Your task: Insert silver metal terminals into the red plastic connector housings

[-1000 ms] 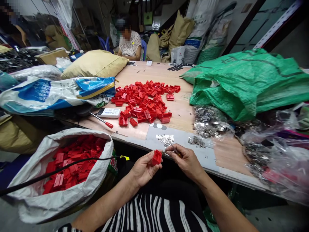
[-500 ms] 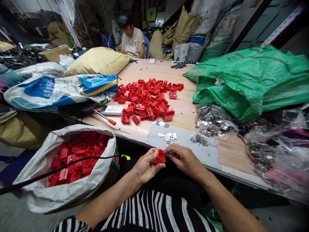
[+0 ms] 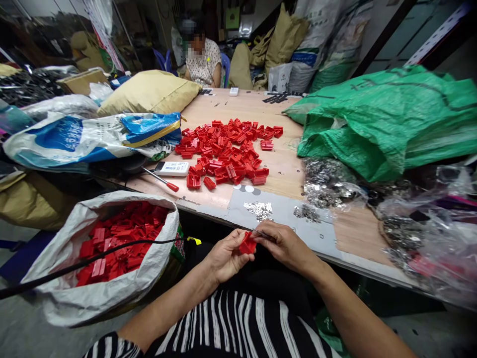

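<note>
Left grip (image 3: 227,257): closed, fingers curled around the red plastic block (image 3: 248,243).
Right grip (image 3: 286,246): closed, fingertips pinching a thin metal pin (image 3: 260,232).
Red plastic block: held in the left palm, its edge touching the pin's tip, between both hands.
Counter (image 3: 278,169): wooden top, just ahead of the hands.
On the counter: a heap of red plastic blocks (image 3: 223,149), a red-handled screwdriver (image 3: 162,179), a white remote control (image 3: 170,168) and silver metal flakes (image 3: 258,210) on a grey sheet (image 3: 286,224).
Left of the hands: a white woven sack (image 3: 70,304) filled with red blocks (image 3: 119,238).
Far end: a seated co-worker (image 3: 201,64).
</note>
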### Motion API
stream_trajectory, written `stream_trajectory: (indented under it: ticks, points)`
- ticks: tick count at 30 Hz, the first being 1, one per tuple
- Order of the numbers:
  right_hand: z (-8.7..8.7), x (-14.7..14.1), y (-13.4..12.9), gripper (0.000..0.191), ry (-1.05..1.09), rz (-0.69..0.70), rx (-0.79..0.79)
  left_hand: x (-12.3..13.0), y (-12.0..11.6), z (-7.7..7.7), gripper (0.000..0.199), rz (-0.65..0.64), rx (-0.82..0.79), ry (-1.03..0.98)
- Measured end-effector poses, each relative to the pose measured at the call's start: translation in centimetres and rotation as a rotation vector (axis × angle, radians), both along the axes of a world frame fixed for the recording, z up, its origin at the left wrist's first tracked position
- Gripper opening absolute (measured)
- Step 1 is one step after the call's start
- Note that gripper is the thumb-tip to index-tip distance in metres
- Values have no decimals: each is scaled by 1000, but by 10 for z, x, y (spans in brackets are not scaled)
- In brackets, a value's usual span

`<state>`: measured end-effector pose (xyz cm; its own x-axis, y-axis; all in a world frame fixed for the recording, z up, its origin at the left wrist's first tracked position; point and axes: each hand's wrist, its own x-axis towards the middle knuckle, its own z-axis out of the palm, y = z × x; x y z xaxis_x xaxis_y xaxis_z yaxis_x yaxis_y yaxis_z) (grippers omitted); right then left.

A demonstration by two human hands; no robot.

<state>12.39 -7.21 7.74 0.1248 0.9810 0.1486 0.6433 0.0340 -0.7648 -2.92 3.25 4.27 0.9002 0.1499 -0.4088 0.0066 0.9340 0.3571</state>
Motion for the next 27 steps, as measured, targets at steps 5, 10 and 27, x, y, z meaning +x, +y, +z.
stream_trajectory:
  ticks: [5, 10, 27]
  points:
    - [1, 9, -4, 26, 224, -52, -105, 0, 3, 1, 17, 1, 29, 1]
    - [-9, 10, -4, 24, 341, -166, -136, 1, 3, 8, 19, 8, 48, 27]
    - [-50, -7, -25, 30, 533, -100, -252, -3, -13, -18, 32, -140, 220, 149]
